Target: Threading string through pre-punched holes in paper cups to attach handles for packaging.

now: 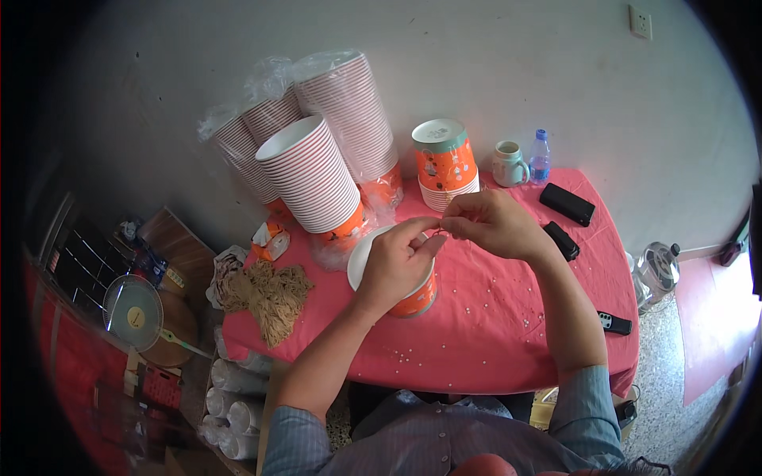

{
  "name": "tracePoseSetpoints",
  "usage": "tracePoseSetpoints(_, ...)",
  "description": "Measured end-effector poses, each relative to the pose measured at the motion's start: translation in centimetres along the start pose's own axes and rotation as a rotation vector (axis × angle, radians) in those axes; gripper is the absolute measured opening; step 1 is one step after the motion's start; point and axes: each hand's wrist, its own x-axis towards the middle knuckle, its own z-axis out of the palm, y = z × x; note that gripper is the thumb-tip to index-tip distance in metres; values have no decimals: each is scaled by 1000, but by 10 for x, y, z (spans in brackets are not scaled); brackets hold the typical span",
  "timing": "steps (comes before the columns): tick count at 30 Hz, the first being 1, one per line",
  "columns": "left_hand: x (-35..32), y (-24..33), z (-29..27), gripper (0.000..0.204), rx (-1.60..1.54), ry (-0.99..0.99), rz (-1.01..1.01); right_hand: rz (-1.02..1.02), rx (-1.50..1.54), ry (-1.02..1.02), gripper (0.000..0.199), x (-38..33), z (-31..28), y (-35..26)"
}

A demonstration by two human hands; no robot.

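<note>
My left hand [394, 268] and my right hand [494, 226] meet above the table, thumb and fingertips pinched close together. Whatever lies between the fingertips is too small to make out. Beneath my left hand stands an orange paper bucket [417, 302], upright, its white mouth partly hidden by that hand. To the left lies a tangled bundle of tan string [270, 295]. Behind my hands, an upside-down orange paper bucket [444, 162] with a green band rests on a short stack of others.
Tall stacks of paper buckets, one unwrapped [311, 170] and others in plastic [345, 111], stand at the back left. A mug [508, 165], a bottle [540, 159], a black case [567, 204] and a remote control [614, 323] lie rightward. White bits dot the red tablecloth [484, 317].
</note>
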Motion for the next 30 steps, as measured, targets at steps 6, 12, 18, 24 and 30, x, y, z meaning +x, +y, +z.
tracePoseSetpoints(6, 6, 7, 3, 16, 42, 74, 56, -16, 15, 43, 18, -2, 0, -3)
tracePoseSetpoints(12, 1, -9, 4, 16, 31, 89, 92, 0, 98, 76, 21, -2, 2, -4)
tracePoseSetpoints(18, -2, -10, 3, 16, 16, 95, 85, 69, 184, 176, 22, -4, 7, -11)
tracePoseSetpoints(24, -6, -43, 6, 18, -35, -27, -87, -26, 437, 327, 24, -8, -8, -10)
tracePoseSetpoints(30, -3, -46, 11, 14, 27, -83, -16, -92, 564, 522, 22, -20, -28, -26)
